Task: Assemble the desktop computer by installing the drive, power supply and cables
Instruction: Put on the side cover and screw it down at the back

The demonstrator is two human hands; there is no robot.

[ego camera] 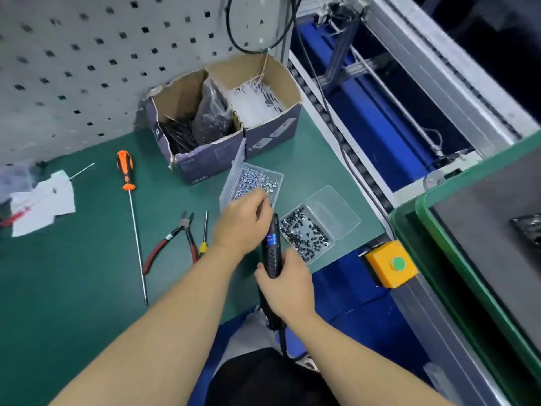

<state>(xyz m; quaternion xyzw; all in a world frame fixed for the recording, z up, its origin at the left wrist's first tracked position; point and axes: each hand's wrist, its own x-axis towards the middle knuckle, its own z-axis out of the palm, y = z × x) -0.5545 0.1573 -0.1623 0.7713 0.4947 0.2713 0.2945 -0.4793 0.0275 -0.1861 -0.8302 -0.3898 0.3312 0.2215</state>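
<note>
Screws, silvery ones, fill the clear box (254,183) at the middle of the green tabletop (87,259), its lid standing open; the left hand (244,221) hovers over its near edge with fingertips pinched together, though what they pinch cannot be told. Just right of that box, a second clear box (307,235) holds dark screws. The right hand (285,285) grips a black electric screwdriver (271,250) between the two boxes; its blue label is too blurred to read. Behind the silvery-screw box, a torn cardboard carton (205,159) holds black ties and a bag, and an adjoining carton (272,133) holds white ties. Left of it lie red-handled pliers (169,244) and an orange screwdriver (128,183).
</note>
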